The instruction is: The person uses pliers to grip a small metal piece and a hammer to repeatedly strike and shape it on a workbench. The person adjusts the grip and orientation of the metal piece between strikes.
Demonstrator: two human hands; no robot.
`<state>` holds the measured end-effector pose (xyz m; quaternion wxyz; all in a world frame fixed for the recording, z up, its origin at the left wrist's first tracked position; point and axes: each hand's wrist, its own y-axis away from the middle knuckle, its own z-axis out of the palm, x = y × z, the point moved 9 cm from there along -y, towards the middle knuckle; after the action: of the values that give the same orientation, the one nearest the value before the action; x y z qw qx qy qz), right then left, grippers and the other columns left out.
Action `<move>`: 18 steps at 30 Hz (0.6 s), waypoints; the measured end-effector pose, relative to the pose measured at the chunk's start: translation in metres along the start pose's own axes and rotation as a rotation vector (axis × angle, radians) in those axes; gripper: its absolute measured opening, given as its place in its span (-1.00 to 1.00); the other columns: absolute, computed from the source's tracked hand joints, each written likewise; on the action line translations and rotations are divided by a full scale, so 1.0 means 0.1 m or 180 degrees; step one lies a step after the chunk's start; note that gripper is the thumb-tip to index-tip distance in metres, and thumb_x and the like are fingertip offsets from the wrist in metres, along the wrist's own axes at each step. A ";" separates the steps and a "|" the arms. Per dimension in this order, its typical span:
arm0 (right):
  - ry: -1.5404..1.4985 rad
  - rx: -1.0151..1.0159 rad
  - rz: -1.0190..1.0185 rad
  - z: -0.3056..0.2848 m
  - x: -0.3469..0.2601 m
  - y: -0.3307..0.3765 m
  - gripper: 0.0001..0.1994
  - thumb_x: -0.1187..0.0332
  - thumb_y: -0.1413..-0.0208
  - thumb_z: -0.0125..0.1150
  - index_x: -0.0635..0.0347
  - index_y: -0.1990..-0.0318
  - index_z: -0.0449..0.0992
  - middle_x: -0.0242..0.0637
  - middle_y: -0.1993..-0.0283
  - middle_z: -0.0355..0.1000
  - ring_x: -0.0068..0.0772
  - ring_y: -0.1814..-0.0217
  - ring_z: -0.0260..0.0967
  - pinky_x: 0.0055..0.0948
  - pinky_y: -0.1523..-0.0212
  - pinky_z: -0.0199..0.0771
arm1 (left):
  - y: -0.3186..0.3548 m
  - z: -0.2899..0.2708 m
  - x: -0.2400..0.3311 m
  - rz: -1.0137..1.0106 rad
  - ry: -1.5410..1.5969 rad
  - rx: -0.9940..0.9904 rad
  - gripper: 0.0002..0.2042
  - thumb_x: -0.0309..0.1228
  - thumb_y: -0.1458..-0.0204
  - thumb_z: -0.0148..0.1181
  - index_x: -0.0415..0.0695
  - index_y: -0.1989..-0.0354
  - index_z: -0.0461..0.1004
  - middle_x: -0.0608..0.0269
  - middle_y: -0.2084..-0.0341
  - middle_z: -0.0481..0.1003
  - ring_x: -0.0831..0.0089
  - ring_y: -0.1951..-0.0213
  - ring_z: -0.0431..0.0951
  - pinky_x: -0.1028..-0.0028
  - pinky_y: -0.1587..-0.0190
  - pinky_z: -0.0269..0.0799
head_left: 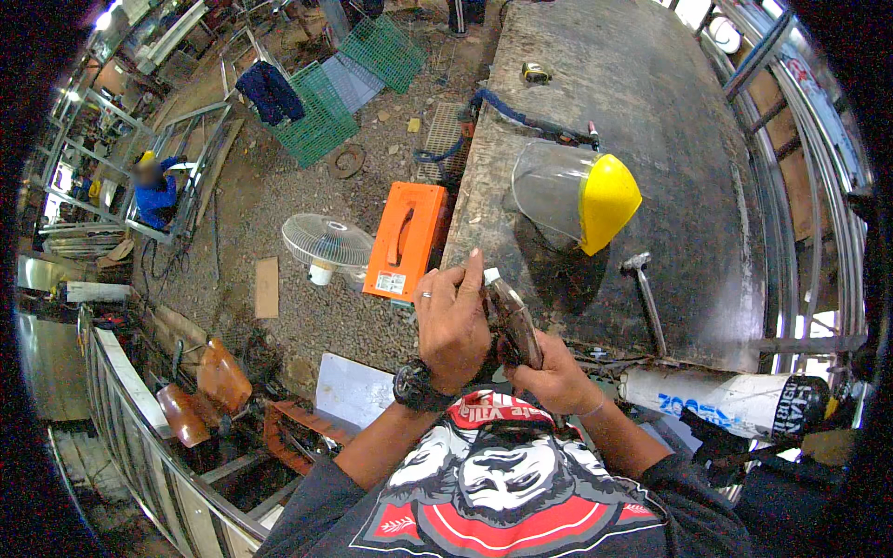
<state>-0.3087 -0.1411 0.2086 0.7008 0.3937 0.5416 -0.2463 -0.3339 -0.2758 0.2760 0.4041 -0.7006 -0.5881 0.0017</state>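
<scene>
The right hand [551, 372] is closed around the lower part of a brown bottle [517, 324], held above the near edge of the surface [688, 121]. The white cap [491, 275] is on, so the bottle looks closed and not set down. Beside it, the left hand [454, 325] has its index finger extended, others curled; whether it grips anything, I cannot tell. Beyond lie a yellow face shield [609, 200] and hammer [648, 302].
</scene>
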 end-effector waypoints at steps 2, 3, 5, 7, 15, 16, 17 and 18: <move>0.0076 0.0071 -0.0069 0.00 -0.04 -0.02 -0.42 0.60 0.07 0.09 0.31 -0.22 0.33 -0.35 0.19 0.38 -0.53 0.19 0.26 -0.48 0.11 0.39 | 0.02 -0.01 0.03 -0.0013 0.0027 -0.0053 -0.53 -0.66 -0.05 0.13 -0.29 -0.21 0.49 0.02 0.17 0.50 -0.02 0.11 0.50 0.04 -0.12 0.40; 0.0134 0.0120 -0.0127 0.00 -0.09 -0.04 -0.37 0.60 0.09 0.09 0.32 -0.28 0.30 -0.33 0.16 0.38 -0.51 0.17 0.26 -0.47 0.07 0.39 | 0.04 -0.02 0.03 -0.0040 0.0063 -0.0055 -0.53 -0.66 -0.05 0.13 -0.28 -0.21 0.49 0.02 0.17 0.50 -0.02 0.11 0.50 0.03 -0.14 0.39; 0.0121 0.0159 -0.0169 0.00 -0.08 -0.04 -0.27 0.61 0.11 0.09 0.32 -0.37 0.25 -0.27 0.06 0.41 -0.47 0.09 0.29 -0.45 -0.02 0.39 | 0.08 -0.01 0.02 -0.0094 0.0138 -0.0060 -0.52 -0.65 -0.06 0.13 -0.26 -0.22 0.49 0.02 0.19 0.50 -0.03 0.11 0.50 0.01 -0.17 0.37; -0.0023 0.0146 -0.0149 0.01 0.03 -0.06 -0.20 0.62 0.12 0.09 0.31 -0.44 0.19 -0.19 -0.06 0.45 -0.42 -0.02 0.37 -0.43 -0.12 0.39 | 0.10 -0.01 0.01 -0.0179 0.0205 -0.0102 -0.54 -0.64 -0.06 0.15 -0.23 -0.21 0.50 0.03 0.19 0.50 -0.06 0.10 0.49 0.00 -0.19 0.35; 0.0814 0.0082 -0.0293 -0.12 -0.16 0.02 -0.14 0.65 0.06 0.17 0.24 -0.51 0.10 0.02 -0.36 0.36 -0.24 -0.43 0.29 -0.33 -0.40 0.22 | 0.09 0.15 -0.33 -0.1902 0.2752 -0.1659 -0.79 -0.46 -0.22 0.26 -0.23 0.00 0.56 0.31 0.24 0.60 0.54 0.18 0.56 0.46 0.04 0.48; 0.0799 0.0030 -0.0258 -0.13 -0.16 0.02 -0.15 0.66 0.04 0.17 0.22 -0.51 0.10 0.02 -0.36 0.35 -0.23 -0.42 0.29 -0.32 -0.40 0.22 | 0.03 0.15 -0.33 -0.1737 0.2804 -0.1770 -0.80 -0.44 -0.24 0.27 -0.23 0.02 0.56 0.34 0.25 0.60 0.60 0.19 0.54 0.51 0.07 0.48; 0.0783 -0.0021 -0.0221 -0.14 -0.15 0.02 -0.15 0.66 0.03 0.18 0.21 -0.52 0.11 0.02 -0.37 0.34 -0.22 -0.41 0.29 -0.31 -0.40 0.22 | -0.02 0.15 -0.32 -0.1571 0.2853 -0.1880 -0.80 -0.42 -0.25 0.27 -0.24 0.03 0.56 0.36 0.25 0.60 0.65 0.20 0.53 0.55 0.11 0.48; 0.0720 -0.0106 -0.0124 -0.17 -0.10 0.03 -0.15 0.66 0.01 0.18 0.18 -0.52 0.10 0.03 -0.37 0.32 -0.20 -0.41 0.29 -0.31 -0.40 0.22 | -0.05 0.16 -0.33 -0.1490 0.2807 -0.1958 -0.84 -0.43 -0.25 0.27 -0.23 0.09 0.56 0.36 0.26 0.59 0.63 0.19 0.53 0.53 0.10 0.48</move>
<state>-0.3189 -0.1268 0.2169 0.6368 0.3966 0.6287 -0.2048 -0.3555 -0.2938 0.2521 0.3783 -0.5717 -0.4771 -0.5500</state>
